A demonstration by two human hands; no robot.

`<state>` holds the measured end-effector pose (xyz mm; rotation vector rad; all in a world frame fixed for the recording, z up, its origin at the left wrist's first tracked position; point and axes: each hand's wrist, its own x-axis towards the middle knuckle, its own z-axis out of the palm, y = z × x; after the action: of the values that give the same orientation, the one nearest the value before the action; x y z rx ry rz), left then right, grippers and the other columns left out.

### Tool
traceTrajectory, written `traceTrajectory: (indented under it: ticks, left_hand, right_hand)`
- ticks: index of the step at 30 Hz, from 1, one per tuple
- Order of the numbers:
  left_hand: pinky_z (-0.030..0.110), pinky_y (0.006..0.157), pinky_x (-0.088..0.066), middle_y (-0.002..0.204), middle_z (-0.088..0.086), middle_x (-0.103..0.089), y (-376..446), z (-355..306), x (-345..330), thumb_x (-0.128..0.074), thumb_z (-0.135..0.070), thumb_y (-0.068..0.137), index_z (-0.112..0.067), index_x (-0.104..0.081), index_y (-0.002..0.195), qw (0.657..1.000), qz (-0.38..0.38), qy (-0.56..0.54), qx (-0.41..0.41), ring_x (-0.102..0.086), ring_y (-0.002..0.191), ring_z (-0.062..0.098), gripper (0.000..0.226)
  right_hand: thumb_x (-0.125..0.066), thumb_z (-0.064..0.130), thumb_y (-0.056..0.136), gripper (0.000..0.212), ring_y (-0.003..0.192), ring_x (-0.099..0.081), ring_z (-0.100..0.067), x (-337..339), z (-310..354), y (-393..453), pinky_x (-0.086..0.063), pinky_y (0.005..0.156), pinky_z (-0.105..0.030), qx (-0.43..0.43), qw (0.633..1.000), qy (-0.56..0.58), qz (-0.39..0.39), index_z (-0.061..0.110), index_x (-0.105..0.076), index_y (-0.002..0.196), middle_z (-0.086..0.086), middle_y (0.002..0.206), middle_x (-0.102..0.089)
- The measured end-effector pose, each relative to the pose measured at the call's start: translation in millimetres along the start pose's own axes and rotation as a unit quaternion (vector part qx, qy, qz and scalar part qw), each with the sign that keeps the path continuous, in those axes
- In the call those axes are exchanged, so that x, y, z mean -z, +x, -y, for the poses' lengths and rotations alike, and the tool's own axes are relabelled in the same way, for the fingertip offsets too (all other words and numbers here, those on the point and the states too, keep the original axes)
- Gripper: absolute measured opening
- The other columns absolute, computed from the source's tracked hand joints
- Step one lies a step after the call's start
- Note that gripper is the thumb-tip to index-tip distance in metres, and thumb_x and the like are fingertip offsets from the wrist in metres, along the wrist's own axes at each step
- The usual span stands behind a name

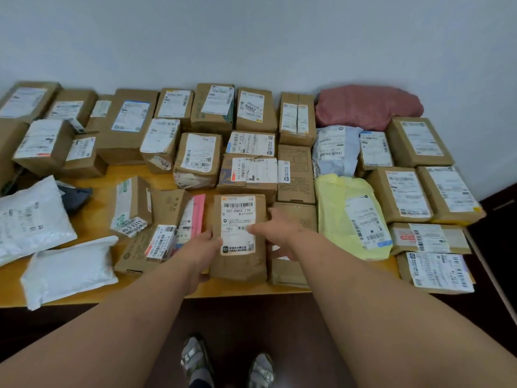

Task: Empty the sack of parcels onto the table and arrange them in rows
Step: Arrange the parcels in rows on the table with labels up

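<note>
Both hands [195, 254] [279, 233] hold brown parcel [237, 264] on table [92, 219].

Wooden table [92, 219] packed with parcels [198, 161], rowed.
</note>
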<state>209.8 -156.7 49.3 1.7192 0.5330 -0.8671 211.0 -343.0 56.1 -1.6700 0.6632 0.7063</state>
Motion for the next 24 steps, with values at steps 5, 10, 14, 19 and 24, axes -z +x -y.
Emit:
traceTrajectory:
  ticks: [5, 10, 14, 19, 24]
  left_hand:
    - [0.047, 0.085, -0.055, 0.118, 0.0, -0.065, 4.0, -5.6, -10.3, -0.047, -0.024, 0.103, -0.031, -0.056, 0.13, 1.0, -0.002, 0.017, -0.007, -0.06, 0.107, 0.025, 0.029]
    - [0.051, 0.092, -0.055, 0.117, -0.001, -0.067, 9.8, -14.4, -12.1, -0.048, -0.021, 0.103, -0.03, -0.058, 0.128, 0.999, 0.018, 0.028, -0.007, -0.062, 0.109, 0.024, 0.028]
    - [0.049, 0.092, -0.055, 0.119, -0.004, -0.067, 7.6, -14.3, -10.2, -0.05, -0.02, 0.102, -0.037, -0.056, 0.129, 0.998, 0.048, 0.027, 0.003, -0.06, 0.112, 0.022, 0.033]
    - [0.044, 0.092, -0.054, 0.118, -0.008, -0.068, 1.0, -15.8, -8.5, -0.054, -0.018, 0.101, -0.043, -0.054, 0.124, 0.997, 0.083, 0.007, -0.006, -0.059, 0.112, 0.018, 0.035]
    - [0.042, 0.1, -0.049, 0.137, -0.003, -0.058, -6.4, -21.4, 3.7, -0.052, -0.028, 0.101, -0.035, -0.042, 0.147, 0.993, 0.021, 0.083, -0.081, -0.055, 0.119, 0.02, 0.047]
  right_hand:
    - [-0.072, 0.027, 0.087, 0.056, 0.113, -0.06, -0.027, 2.8, -7.6, 3.9, -0.056, 0.091, -0.049, 0.002, 0.998, -0.06, -0.006, 0.018, -0.045, 0.135, -0.005, 0.131, -0.061]
    - [-0.068, 0.027, 0.091, 0.039, 0.106, -0.065, -0.026, 11.6, -6.8, 7.4, -0.057, 0.09, -0.048, 0.005, 0.998, -0.051, -0.025, 0.02, -0.052, 0.125, -0.004, 0.121, -0.067]
    - [-0.064, 0.029, 0.093, 0.033, 0.104, -0.064, -0.024, 16.9, -2.9, 5.9, -0.057, 0.083, -0.041, 0.004, 0.997, -0.076, -0.026, 0.021, -0.053, 0.124, -0.003, 0.119, -0.066]
    - [-0.06, 0.035, 0.093, 0.029, 0.104, -0.062, -0.024, 19.2, 7.2, 6.2, -0.053, 0.08, -0.038, 0.007, 0.99, -0.126, -0.061, 0.02, -0.058, 0.118, -0.002, 0.114, -0.064]
    - [-0.053, 0.024, 0.092, 0.009, 0.078, -0.05, -0.014, 14.7, 33.5, -5.0, -0.035, 0.061, -0.029, 0.134, 0.949, -0.134, -0.25, 0.018, -0.052, 0.099, 0.001, 0.093, -0.056]
